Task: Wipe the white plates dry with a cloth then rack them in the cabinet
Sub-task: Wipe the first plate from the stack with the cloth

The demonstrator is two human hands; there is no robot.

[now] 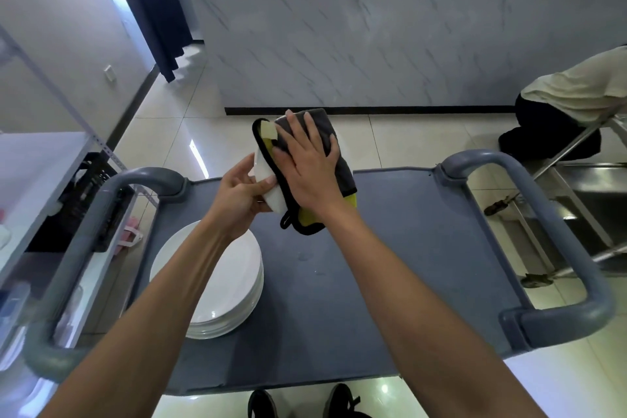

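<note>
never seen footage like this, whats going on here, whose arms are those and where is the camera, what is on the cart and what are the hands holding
There is no machine here. The single picture comes from a wide-angle camera worn on a person's head, looking forward and down, so the two bare arms are the wearer's own.

The left hand grips a white plate by its edge, holding it tilted above the cart. The right hand presses a grey and yellow cloth flat against that plate, wiping it.

Below is a grey cart with curved handles on both sides. On its left part sits a stack of white plates. Another person crouches at the far right, beside a metal frame.
</note>
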